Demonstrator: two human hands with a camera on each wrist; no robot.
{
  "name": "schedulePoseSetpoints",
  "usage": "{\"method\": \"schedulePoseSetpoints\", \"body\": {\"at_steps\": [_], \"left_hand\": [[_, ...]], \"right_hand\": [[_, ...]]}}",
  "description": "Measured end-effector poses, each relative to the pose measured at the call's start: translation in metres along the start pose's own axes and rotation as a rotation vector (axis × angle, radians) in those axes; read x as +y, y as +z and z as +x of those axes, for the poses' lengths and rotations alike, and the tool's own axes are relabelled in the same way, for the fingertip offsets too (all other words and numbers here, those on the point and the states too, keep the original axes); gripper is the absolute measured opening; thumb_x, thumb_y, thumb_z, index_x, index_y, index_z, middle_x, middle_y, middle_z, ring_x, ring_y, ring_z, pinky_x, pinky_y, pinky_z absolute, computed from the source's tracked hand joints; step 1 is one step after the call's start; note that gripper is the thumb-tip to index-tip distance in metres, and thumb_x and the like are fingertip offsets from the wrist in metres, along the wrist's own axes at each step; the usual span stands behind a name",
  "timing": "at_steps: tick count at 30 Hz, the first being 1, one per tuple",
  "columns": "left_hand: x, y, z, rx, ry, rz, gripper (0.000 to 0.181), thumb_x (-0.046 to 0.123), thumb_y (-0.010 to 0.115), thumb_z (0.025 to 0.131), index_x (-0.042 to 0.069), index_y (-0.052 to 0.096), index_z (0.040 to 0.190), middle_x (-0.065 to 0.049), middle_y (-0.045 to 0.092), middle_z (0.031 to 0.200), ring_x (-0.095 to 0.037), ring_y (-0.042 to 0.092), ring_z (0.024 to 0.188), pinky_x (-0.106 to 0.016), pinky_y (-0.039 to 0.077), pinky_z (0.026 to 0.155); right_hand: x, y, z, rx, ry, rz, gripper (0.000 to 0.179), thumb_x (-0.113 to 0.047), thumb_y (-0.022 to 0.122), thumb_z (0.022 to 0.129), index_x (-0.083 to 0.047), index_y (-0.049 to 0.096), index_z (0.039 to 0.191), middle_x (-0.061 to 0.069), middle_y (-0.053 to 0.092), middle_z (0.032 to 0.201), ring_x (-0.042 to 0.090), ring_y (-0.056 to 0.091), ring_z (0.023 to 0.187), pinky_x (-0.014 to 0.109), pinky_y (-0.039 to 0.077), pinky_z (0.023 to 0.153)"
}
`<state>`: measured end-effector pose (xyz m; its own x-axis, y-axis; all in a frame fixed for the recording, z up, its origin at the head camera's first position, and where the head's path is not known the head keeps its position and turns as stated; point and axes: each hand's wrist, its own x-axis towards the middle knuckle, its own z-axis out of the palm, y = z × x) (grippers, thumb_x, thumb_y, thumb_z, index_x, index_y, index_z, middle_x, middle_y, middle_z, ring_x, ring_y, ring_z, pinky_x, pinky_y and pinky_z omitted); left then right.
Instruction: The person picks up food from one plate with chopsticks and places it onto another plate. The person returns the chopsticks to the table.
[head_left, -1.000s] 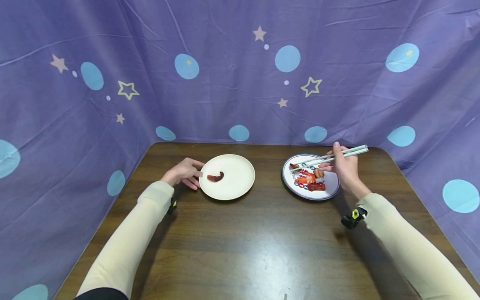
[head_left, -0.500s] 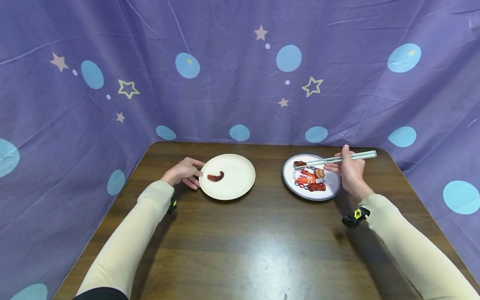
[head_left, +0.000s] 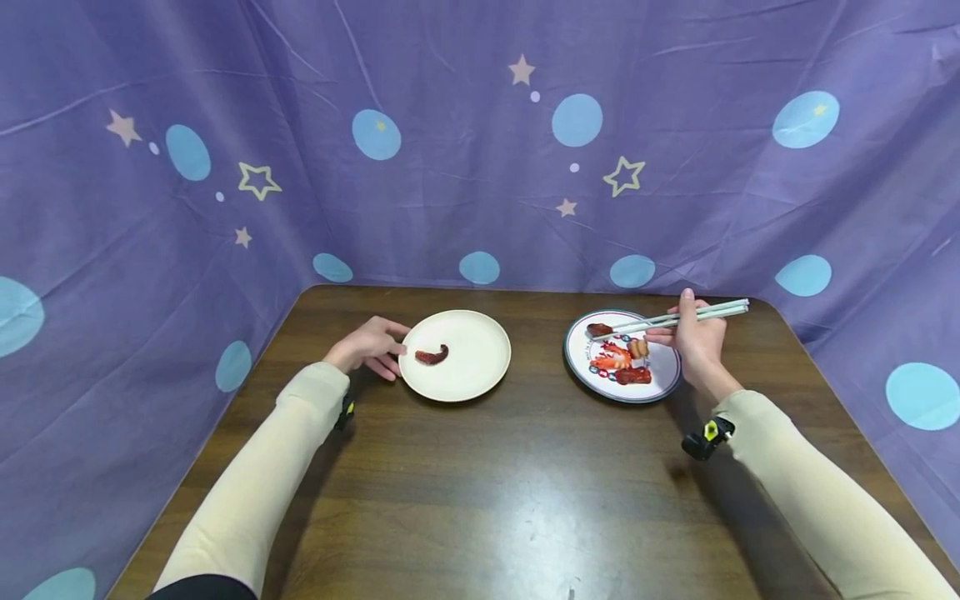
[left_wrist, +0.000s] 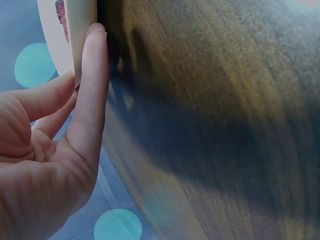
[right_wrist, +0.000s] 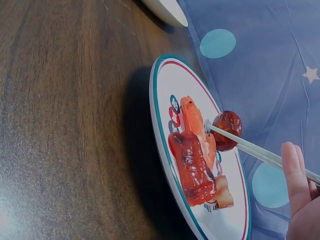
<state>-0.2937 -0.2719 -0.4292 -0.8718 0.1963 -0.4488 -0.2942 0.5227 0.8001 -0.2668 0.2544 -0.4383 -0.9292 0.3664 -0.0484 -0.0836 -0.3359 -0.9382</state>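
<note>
My left hand [head_left: 367, 345] pinches the left rim of a cream plate [head_left: 480, 367]; in the left wrist view the thumb and a finger meet its edge. On that plate lies a curved, dark red-brown food piece [head_left: 432, 356], like a tentacle. My right hand [head_left: 699, 337] holds a pair of pale chopsticks [head_left: 708, 312] over a patterned plate [head_left: 663, 382]. Their tips touch or nearly touch a glossy brown food piece [right_wrist: 227, 130] at that plate's far left. Also there are an orange-red shrimp [head_left: 611, 357], a red glazed meat piece [head_left: 633, 376] and a small tan piece [head_left: 638, 348].
Both plates stand toward the back of a brown wooden table [head_left: 450, 483], with a gap of bare wood between them. A purple curtain [head_left: 450, 208] with stars and blue dots hangs directly behind and around the table.
The right hand and chopsticks first shifted right, then slightly back left, with the tips closer together beside the brown piece. That piece shows more fully now. The left hand and cream plate have stayed put.
</note>
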Motion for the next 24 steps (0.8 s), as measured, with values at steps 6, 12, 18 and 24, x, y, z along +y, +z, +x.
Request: {"method": "schedulePoseSetpoints", "body": {"at_steps": [6,12,18,24], "left_hand": [[0.000,0.000,0.001,0.000,-0.011,0.003,0.060,-0.003,0.058,0.104,-0.004,0.037,0.160,-0.030,0.069,0.109,-0.026,0.074,0.064,-0.043,0.069,0.065],[0.001,0.000,0.000,-0.004,-0.015,-0.002,0.060,-0.004,0.058,0.104,-0.005,0.037,0.160,-0.028,0.071,0.102,-0.025,0.074,0.063,-0.042,0.069,0.064],[0.001,0.000,-0.001,-0.008,-0.013,0.001,0.060,-0.004,0.057,0.104,-0.005,0.036,0.160,-0.028,0.071,0.100,-0.025,0.074,0.063,-0.042,0.069,0.063],[0.002,0.000,-0.001,-0.009,-0.013,0.002,0.060,-0.004,0.057,0.105,-0.005,0.036,0.161,-0.027,0.071,0.099,-0.024,0.073,0.063,-0.041,0.069,0.063]], "right_hand": [[0.001,-0.001,0.001,-0.014,-0.011,0.023,0.048,-0.035,0.049,0.113,0.012,0.047,0.107,0.017,0.064,0.066,0.026,0.073,0.052,0.038,0.066,0.053],[0.000,-0.007,0.003,-0.098,-0.041,0.085,0.045,-0.032,0.051,0.112,0.012,0.047,0.103,0.017,0.064,0.072,0.028,0.075,0.057,0.038,0.067,0.058],[-0.005,-0.014,0.008,-0.194,0.008,0.152,0.041,-0.030,0.052,0.112,0.009,0.050,0.100,0.018,0.066,0.072,0.031,0.076,0.061,0.039,0.068,0.062],[-0.012,-0.019,0.015,-0.260,0.056,0.227,0.040,-0.030,0.050,0.112,0.007,0.051,0.096,0.020,0.065,0.073,0.033,0.076,0.063,0.042,0.068,0.066]]}}
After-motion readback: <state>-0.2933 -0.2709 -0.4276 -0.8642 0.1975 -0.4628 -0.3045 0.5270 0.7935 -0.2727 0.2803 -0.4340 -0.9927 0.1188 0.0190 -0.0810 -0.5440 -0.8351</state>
